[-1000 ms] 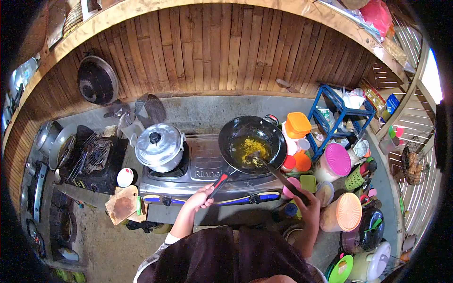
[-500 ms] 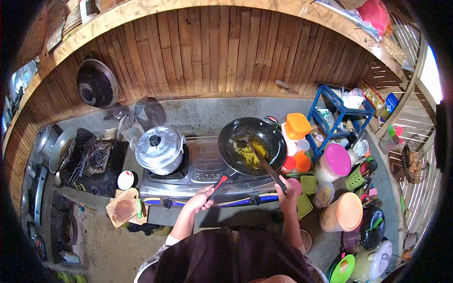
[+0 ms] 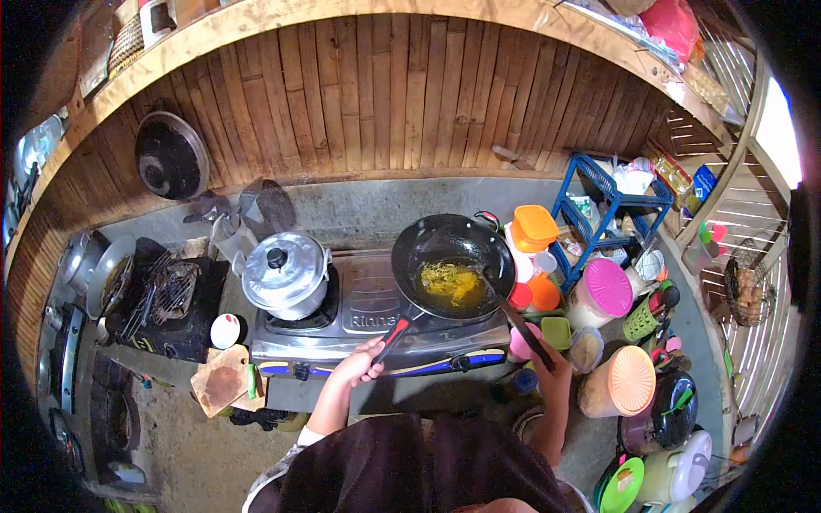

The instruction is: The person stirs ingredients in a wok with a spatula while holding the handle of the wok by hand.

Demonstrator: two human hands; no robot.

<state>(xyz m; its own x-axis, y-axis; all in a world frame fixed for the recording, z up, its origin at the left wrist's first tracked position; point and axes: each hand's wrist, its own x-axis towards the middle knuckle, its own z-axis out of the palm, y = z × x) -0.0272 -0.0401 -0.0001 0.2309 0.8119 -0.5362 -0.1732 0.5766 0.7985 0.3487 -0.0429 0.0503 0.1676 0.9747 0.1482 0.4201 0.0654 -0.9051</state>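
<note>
A black wok (image 3: 421, 242) stands on the right side of the gas stove (image 3: 363, 295). Yellow food bits (image 3: 451, 282) lie in oil at its bottom. My left hand (image 3: 357, 365) is wrapped round the red and black wok handle (image 3: 394, 337), in front of the stove. With my right hand (image 3: 554, 378) I grip the long dark handle of a spatula (image 3: 522, 327). The spatula slants over the wok's right front rim, and its dark end is at the right edge of the food, hard to make out.
A lidded silver pot (image 3: 285, 286) sits on the left burner. Left of it are a cutting board (image 3: 224, 382) and a grill rack (image 3: 175, 286). On the right are several plastic containers, including an orange-lidded jar (image 3: 631, 382), and a blue rack (image 3: 611, 209).
My right hand has moved right and slightly down, drawing the spatula toward the wok's right side. The food now lies in a tighter clump. My left hand stays on the wok handle.
</note>
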